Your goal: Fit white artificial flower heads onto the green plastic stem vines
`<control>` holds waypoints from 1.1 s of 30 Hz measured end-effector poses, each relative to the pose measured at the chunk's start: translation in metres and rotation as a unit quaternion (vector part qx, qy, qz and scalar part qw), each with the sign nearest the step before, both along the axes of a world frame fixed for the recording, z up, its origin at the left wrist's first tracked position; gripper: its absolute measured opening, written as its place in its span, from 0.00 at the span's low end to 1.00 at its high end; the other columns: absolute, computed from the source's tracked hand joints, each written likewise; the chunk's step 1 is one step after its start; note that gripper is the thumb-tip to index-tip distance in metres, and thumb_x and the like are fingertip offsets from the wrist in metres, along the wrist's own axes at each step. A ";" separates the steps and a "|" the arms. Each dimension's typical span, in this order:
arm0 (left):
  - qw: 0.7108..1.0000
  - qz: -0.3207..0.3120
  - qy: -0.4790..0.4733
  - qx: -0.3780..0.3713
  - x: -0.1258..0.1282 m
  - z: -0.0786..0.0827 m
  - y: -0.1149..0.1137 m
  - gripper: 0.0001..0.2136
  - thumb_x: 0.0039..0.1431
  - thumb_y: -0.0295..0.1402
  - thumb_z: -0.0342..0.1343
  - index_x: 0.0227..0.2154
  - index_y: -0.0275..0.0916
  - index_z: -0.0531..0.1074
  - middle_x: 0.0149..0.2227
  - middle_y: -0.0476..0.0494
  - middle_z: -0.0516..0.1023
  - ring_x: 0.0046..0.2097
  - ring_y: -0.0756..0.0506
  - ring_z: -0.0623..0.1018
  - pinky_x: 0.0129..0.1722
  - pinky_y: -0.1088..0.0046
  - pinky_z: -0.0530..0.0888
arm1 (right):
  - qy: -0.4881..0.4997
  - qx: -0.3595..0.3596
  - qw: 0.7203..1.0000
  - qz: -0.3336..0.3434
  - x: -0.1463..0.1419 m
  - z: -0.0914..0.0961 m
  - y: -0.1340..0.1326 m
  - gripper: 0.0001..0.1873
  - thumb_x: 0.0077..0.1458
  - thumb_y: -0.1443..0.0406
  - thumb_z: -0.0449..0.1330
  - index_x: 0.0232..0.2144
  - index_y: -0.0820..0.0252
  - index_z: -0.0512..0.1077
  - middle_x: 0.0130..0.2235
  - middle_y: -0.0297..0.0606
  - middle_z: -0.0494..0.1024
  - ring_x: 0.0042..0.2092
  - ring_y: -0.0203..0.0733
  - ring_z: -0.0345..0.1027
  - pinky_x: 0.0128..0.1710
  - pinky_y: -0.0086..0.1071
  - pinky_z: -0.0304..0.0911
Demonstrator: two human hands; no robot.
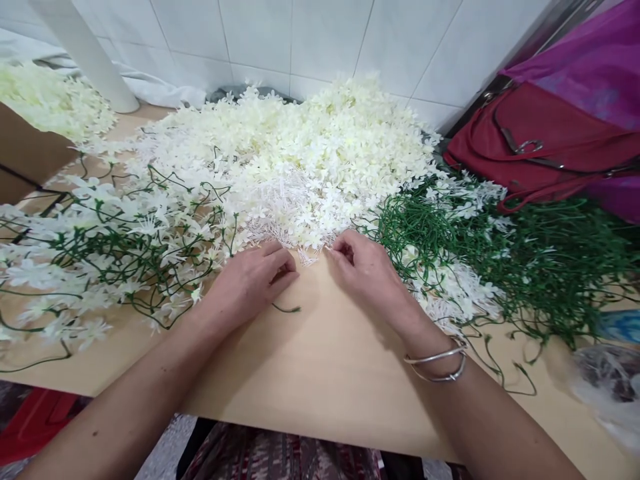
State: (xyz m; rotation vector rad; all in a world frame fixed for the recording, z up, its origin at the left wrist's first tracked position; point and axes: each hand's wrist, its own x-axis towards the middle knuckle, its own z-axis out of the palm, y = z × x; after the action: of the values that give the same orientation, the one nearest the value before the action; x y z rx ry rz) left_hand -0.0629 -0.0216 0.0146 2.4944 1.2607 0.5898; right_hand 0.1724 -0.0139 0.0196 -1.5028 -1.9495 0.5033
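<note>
My left hand (255, 277) is closed at the middle of the table, its fingers curled and the thumb pressed toward them. A green plastic stem (287, 309) comes out from beneath its palm; the rest of it is hidden. To the right, my right hand (363, 267) has thumb and forefinger pinched on a thin white flower piece, mostly covered by the fingertips. Between and just beyond both hands lie loose white stamens (306, 257), at the front of a big heap of cream-white artificial blossoms (345, 147).
Finished-looking white flowers on green stems (120, 240) spread out at left beside a cardboard box (30, 147). Bare green stems (560, 260) pile up at right, below a red handbag (545, 133). A clear plastic bag (607, 387) sits near the right edge. A tiled wall (325, 40) stands behind.
</note>
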 end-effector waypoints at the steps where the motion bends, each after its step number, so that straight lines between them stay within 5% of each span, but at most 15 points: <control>1: 1.000 -0.015 -0.010 -0.002 0.001 -0.002 0.000 0.04 0.68 0.30 0.58 0.35 0.40 0.73 0.36 0.48 0.75 0.35 0.47 0.74 0.34 0.71 0.65 | 0.037 0.009 0.999 -0.008 0.000 -0.003 0.002 0.06 0.61 0.71 0.61 0.32 0.57 0.71 0.31 0.33 0.75 0.32 0.39 0.66 0.35 0.34 0.58; 4: 0.998 -0.044 -0.047 -0.001 0.007 -0.008 -0.001 0.02 0.68 0.31 0.58 0.37 0.40 0.73 0.37 0.48 0.75 0.34 0.48 0.74 0.34 0.72 0.68 | 0.151 0.031 0.988 -0.031 -0.001 -0.012 0.007 0.02 0.62 0.66 0.60 0.35 0.57 0.73 0.32 0.34 0.76 0.32 0.39 0.68 0.36 0.34 0.61; 9: 0.988 0.011 -0.121 0.095 0.027 -0.015 0.007 0.05 0.72 0.32 0.55 0.46 0.39 0.72 0.43 0.43 0.75 0.38 0.47 0.77 0.38 0.71 0.73 | 0.296 0.042 0.954 -0.034 -0.003 -0.023 0.013 0.05 0.62 0.62 0.62 0.37 0.56 0.72 0.32 0.33 0.75 0.33 0.40 0.70 0.36 0.35 0.66; 15: 0.990 0.057 -0.039 0.124 0.040 -0.017 0.026 0.09 0.74 0.30 0.49 0.51 0.37 0.71 0.48 0.37 0.75 0.46 0.41 0.79 0.47 0.63 0.77 | 0.273 0.083 0.958 -0.036 -0.004 -0.025 0.013 0.03 0.62 0.64 0.62 0.35 0.56 0.72 0.35 0.35 0.76 0.36 0.40 0.70 0.39 0.35 0.65; 21: 0.988 0.101 -0.011 0.116 0.041 -0.018 0.029 0.08 0.72 0.32 0.53 0.51 0.41 0.72 0.45 0.41 0.74 0.42 0.43 0.79 0.42 0.66 0.76 | 0.236 0.106 0.966 -0.023 -0.005 -0.023 0.012 0.04 0.62 0.66 0.61 0.33 0.57 0.73 0.34 0.34 0.75 0.36 0.40 0.68 0.39 0.35 0.64; 27: 0.986 0.118 -0.046 0.105 0.043 -0.017 0.028 0.09 0.69 0.31 0.56 0.49 0.41 0.73 0.45 0.42 0.75 0.40 0.44 0.77 0.37 0.68 0.73 | 0.251 0.094 0.963 -0.025 -0.010 -0.018 0.007 0.03 0.62 0.65 0.61 0.34 0.57 0.73 0.34 0.34 0.76 0.36 0.39 0.68 0.40 0.35 0.65; 33: 0.981 0.094 -0.150 0.078 0.040 -0.013 0.029 0.01 0.64 0.28 0.58 0.36 0.40 0.74 0.40 0.46 0.74 0.32 0.49 0.72 0.34 0.71 0.70 | 0.271 0.096 0.957 -0.029 -0.012 -0.017 0.004 0.02 0.61 0.65 0.63 0.35 0.56 0.73 0.36 0.34 0.77 0.37 0.40 0.70 0.42 0.35 0.67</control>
State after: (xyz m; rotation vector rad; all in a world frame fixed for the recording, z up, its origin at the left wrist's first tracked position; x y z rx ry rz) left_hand -0.0226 0.0077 0.0011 2.3023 1.3824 1.1046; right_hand 0.1600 -0.0099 0.0023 -1.1440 -1.4744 0.6057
